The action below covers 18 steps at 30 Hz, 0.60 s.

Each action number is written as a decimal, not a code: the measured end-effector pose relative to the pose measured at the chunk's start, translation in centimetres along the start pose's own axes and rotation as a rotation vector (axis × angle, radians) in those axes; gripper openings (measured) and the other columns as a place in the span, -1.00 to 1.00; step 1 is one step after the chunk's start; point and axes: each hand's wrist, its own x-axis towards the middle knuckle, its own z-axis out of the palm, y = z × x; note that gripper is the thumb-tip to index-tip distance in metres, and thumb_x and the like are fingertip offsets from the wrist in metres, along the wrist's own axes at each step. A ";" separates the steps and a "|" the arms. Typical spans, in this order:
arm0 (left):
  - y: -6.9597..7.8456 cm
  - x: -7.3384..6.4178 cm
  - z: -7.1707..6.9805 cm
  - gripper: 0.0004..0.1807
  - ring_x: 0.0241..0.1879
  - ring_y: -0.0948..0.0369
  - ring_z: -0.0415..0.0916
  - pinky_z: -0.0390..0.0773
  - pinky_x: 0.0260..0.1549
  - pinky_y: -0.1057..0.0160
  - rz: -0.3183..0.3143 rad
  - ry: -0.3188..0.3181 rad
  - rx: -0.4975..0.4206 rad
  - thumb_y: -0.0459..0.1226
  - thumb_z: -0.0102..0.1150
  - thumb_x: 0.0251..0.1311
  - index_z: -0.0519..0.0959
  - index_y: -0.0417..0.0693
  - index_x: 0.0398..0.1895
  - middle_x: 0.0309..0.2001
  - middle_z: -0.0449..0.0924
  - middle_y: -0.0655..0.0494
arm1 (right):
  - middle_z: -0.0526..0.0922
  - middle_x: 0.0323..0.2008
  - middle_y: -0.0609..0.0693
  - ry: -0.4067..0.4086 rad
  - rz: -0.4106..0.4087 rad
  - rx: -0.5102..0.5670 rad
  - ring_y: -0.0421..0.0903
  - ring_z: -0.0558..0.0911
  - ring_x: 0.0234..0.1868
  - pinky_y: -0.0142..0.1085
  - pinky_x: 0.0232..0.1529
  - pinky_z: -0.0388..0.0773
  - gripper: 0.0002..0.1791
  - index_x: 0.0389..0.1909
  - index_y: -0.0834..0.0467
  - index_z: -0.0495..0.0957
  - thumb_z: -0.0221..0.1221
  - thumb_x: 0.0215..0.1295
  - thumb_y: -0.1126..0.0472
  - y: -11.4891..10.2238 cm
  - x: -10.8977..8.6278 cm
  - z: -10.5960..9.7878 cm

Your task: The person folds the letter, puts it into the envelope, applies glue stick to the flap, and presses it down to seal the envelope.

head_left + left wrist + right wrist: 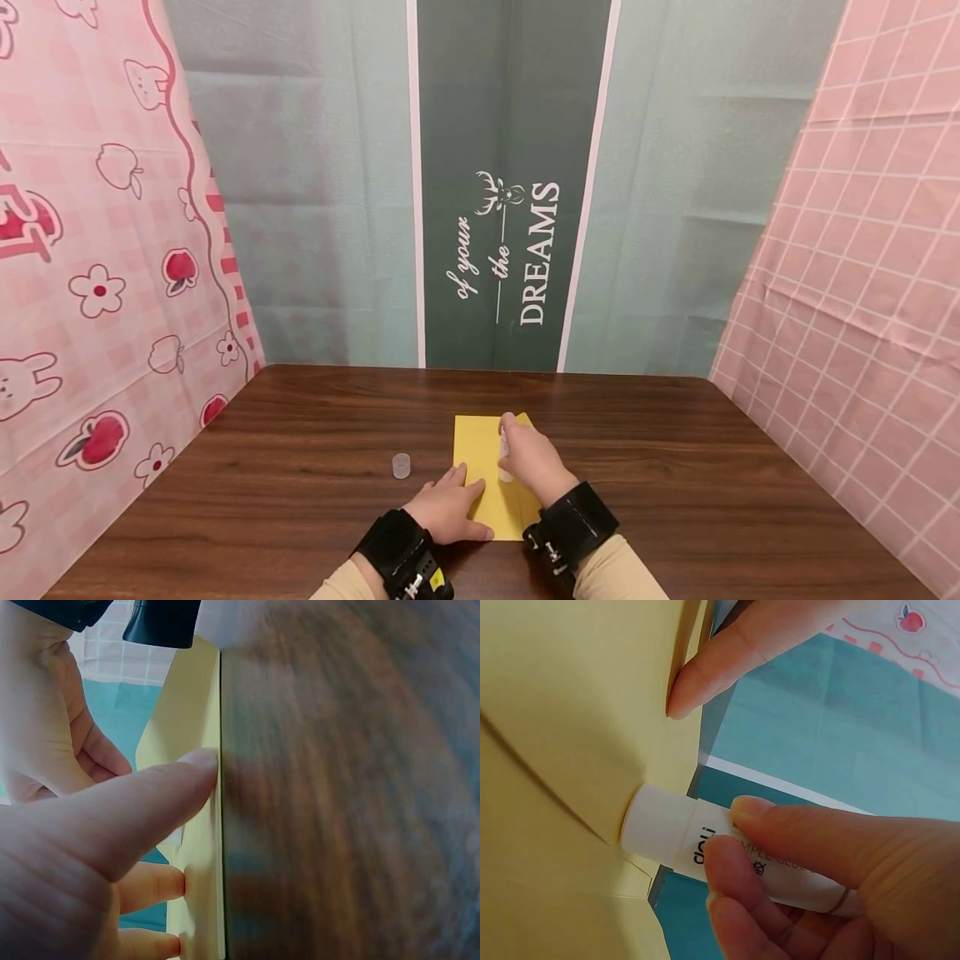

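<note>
A yellow paper envelope [480,442] lies on the table, its flap [525,847] showing a slanted crease in the right wrist view. My right hand [534,460] grips a white glue stick [667,829], thumb and fingers wrapped about its labelled barrel. The glue stick's uncapped end meets the yellow paper. My left hand [447,507] rests on the envelope's near left part with spread fingers. In the left wrist view the left thumb [150,799] presses by the envelope's edge.
A translucent cap [401,466] stands on the brown wooden table [315,450], left of the envelope. Behind the table hangs a green curtain [337,208] with lettering. Pink cloths [862,250] flank both sides.
</note>
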 end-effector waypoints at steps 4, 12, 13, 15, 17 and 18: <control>0.1 0.0 -0.1 -0.23 0.32 -0.08 0.09 0.19 0.13 -0.19 -0.005 -0.010 -0.003 0.11 0.27 -0.03 0.41 -0.11 0.23 0.31 0.17 -0.28 | 0.57 -0.43 0.05 0.003 0.003 0.004 -0.09 0.52 -0.46 -0.24 -0.41 0.50 -0.56 -0.16 0.17 0.34 0.37 -0.01 0.33 0.1 0.0 0.0; 0.2 0.0 -0.2 -0.22 0.32 -0.08 0.09 0.18 0.13 -0.19 -0.010 -0.019 -0.004 0.11 0.27 -0.02 0.40 -0.11 0.24 0.32 0.16 -0.27 | 0.58 -0.42 0.07 0.026 -0.005 0.009 -0.07 0.54 -0.45 -0.23 -0.41 0.51 -0.56 -0.16 0.18 0.34 0.37 -0.01 0.33 0.1 0.1 0.1; 0.2 -0.1 -0.2 -0.22 0.32 -0.08 0.09 0.19 0.13 -0.19 -0.009 -0.019 -0.003 0.11 0.27 -0.02 0.40 -0.11 0.24 0.32 0.16 -0.27 | 0.59 -0.42 0.07 0.028 -0.004 0.008 -0.07 0.55 -0.45 -0.23 -0.41 0.51 -0.55 -0.16 0.18 0.34 0.37 -0.01 0.32 0.0 0.1 0.1; 0.1 -0.1 -0.2 -0.22 0.32 -0.09 0.09 0.19 0.12 -0.19 -0.003 -0.016 0.002 0.11 0.27 -0.02 0.41 -0.11 0.23 0.31 0.17 -0.28 | 0.59 -0.41 0.07 0.030 0.001 0.007 -0.07 0.55 -0.44 -0.22 -0.41 0.51 -0.55 -0.15 0.18 0.34 0.37 0.00 0.32 0.0 0.1 0.2; 0.1 -0.1 -0.2 -0.22 0.32 -0.09 0.10 0.20 0.12 -0.19 0.002 -0.015 0.005 0.11 0.27 -0.02 0.40 -0.11 0.24 0.31 0.17 -0.28 | 0.59 -0.40 0.06 0.032 0.014 0.006 -0.07 0.55 -0.43 -0.22 -0.39 0.51 -0.55 -0.15 0.17 0.34 0.37 0.00 0.32 0.0 0.1 0.2; 0.1 -0.1 -0.2 -0.22 0.32 -0.09 0.10 0.20 0.11 -0.19 0.005 -0.015 0.007 0.11 0.26 -0.02 0.40 -0.11 0.24 0.31 0.17 -0.28 | 0.59 -0.40 0.06 0.034 0.019 0.005 -0.07 0.54 -0.43 -0.22 -0.39 0.51 -0.55 -0.15 0.17 0.34 0.37 0.00 0.32 0.0 0.2 0.2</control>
